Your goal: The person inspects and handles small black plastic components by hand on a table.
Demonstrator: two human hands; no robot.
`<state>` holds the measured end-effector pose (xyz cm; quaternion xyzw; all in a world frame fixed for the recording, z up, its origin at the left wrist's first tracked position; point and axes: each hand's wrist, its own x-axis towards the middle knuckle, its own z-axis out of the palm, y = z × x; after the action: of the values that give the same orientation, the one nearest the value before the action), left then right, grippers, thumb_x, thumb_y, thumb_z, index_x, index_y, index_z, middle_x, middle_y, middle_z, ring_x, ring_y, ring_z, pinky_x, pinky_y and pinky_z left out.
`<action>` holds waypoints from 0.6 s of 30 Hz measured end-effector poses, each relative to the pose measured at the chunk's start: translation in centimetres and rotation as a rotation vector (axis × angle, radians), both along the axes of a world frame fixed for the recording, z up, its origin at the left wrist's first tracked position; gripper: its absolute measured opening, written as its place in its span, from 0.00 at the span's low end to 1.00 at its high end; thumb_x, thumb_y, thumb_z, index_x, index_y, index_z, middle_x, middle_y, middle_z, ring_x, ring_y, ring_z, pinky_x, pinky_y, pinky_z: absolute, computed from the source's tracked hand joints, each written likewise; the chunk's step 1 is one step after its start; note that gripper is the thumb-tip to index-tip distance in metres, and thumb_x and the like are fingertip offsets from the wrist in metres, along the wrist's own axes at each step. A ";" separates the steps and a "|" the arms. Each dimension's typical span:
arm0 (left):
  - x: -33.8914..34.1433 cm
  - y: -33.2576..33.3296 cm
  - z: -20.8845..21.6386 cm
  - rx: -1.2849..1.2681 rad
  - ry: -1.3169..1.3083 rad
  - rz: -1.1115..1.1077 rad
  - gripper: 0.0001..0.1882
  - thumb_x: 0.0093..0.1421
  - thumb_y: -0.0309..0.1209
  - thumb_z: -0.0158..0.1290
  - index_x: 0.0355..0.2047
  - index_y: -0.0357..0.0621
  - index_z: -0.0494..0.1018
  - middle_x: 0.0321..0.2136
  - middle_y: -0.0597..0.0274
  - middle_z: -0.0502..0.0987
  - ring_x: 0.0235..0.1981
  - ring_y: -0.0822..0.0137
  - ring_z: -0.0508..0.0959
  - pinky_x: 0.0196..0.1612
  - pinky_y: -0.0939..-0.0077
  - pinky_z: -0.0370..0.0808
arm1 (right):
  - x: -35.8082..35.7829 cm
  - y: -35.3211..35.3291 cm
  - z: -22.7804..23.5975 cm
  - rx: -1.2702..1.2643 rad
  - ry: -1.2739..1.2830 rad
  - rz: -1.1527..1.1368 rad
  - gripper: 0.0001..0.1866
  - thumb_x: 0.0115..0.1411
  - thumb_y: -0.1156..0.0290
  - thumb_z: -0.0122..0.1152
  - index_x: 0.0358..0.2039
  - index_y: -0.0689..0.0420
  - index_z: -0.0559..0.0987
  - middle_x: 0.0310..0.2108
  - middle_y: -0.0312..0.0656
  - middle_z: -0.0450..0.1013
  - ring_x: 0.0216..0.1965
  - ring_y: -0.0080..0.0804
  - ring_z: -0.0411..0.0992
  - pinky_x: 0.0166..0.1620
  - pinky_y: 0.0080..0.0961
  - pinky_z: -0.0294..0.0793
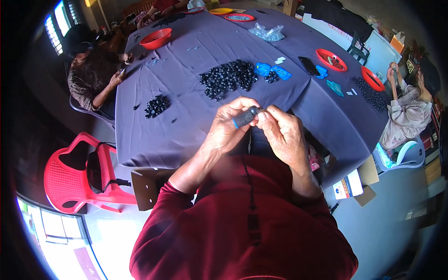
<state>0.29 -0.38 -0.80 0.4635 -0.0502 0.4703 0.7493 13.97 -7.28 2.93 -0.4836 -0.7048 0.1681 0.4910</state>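
Both my hands meet just past the table's near edge, fingertips almost touching. My left hand (pixel 229 126) is closed in a pinch, its thumb in a dark finger cot (pixel 242 119) with a blue rim. At its tip shows a small black round part (pixel 254 110), like those in the piles. My right hand (pixel 283 132) pinches right beside it; what lies between its thumb and finger is too small to make out. Beyond my hands is a large pile of small black round parts (pixel 226 78). A smaller pile (pixel 157 106) lies to the left.
The table has a grey-purple cloth (pixel 149 140). Blue plastic pieces (pixel 262 69), a dark phone (pixel 308 66), a clear bag (pixel 267 32) and a red bowl (pixel 156 38) rest on it. People sit left (pixel 88 74) and right (pixel 410 112). A pink chair (pixel 70 172) stands at left.
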 end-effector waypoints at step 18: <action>-0.4 0.7 0.6 -0.213 -0.251 -0.298 0.16 0.52 0.34 0.51 0.40 0.40 0.66 0.25 0.59 0.66 0.28 0.68 0.65 0.33 0.75 0.63 | -1.2 0.0 -0.3 0.072 0.254 0.127 0.15 0.60 0.64 0.48 0.22 0.61 0.69 0.14 0.29 0.61 0.15 0.11 0.55 0.18 0.11 0.55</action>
<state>-0.12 0.36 -0.18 0.3068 -0.1611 0.4111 0.8432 12.78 -7.28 2.59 -0.3948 -0.6719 0.2334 0.5816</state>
